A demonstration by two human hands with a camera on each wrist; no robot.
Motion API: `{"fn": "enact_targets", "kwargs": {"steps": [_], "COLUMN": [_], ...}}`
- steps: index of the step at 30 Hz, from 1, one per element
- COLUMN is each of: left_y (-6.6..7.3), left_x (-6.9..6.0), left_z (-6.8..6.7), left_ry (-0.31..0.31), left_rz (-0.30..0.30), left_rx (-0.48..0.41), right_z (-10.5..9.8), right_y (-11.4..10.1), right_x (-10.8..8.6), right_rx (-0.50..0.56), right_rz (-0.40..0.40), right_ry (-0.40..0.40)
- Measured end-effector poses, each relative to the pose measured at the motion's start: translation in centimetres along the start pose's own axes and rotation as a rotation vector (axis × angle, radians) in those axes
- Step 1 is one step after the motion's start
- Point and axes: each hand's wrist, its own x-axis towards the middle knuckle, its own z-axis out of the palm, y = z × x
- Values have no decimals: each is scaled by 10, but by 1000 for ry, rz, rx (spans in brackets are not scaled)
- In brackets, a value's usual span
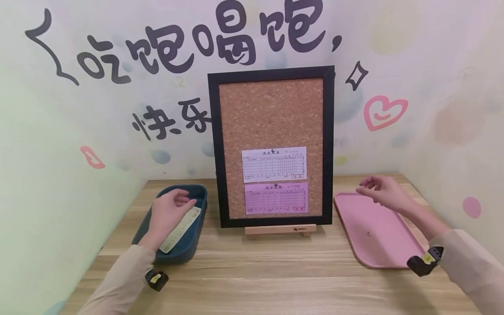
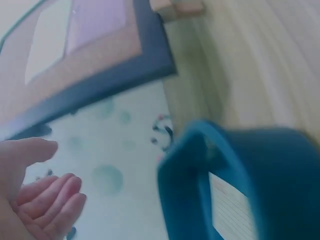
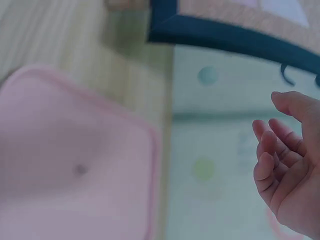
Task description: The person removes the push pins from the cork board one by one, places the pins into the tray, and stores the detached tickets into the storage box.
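Observation:
My left hand [image 1: 167, 216] hovers over a dark blue tray [image 1: 190, 251], fingers loosely bent and holding nothing. Inside that tray lies a pale yellow printed slip [image 1: 179, 232], partly covered by the hand in the head view. On the right, my other hand [image 1: 379, 192] hangs above the far end of a pink tray [image 1: 378, 218]; its fingers are loosely curled, with no object between them in the right wrist view. A single small pushpin [image 1: 369, 233] lies in the pink tray. Between the hands stands a black-framed corkboard [image 1: 271, 113], with a white form [image 1: 273, 168] pinned above a purple form [image 1: 277, 200].
A small wooden easel [image 1: 281, 229] supports the corkboard on the wood-grain table [image 1: 256, 275]. Behind it rises a wall [image 1: 173, 135] with large black lettering and painted spots. Each wrist wears a black strapped camera, such as the right wrist camera [image 1: 425, 261].

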Motion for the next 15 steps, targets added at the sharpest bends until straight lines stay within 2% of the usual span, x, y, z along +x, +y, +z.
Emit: {"fn": "enact_targets", "kwargs": {"steps": [5, 10, 15], "left_y": [28, 55, 73], "left_x": [12, 21, 29], "left_z": [13, 28, 45], "left_ry": [41, 7, -27], "left_rz": [128, 223, 236], "left_rx": [-93, -208, -231], "right_z": [3, 11, 24], "right_y": [-37, -76, -104], "right_x": [18, 31, 45], "right_rx": [-10, -28, -31], "right_rz": [-94, -170, -224], "right_ry": [77, 90, 66]}}
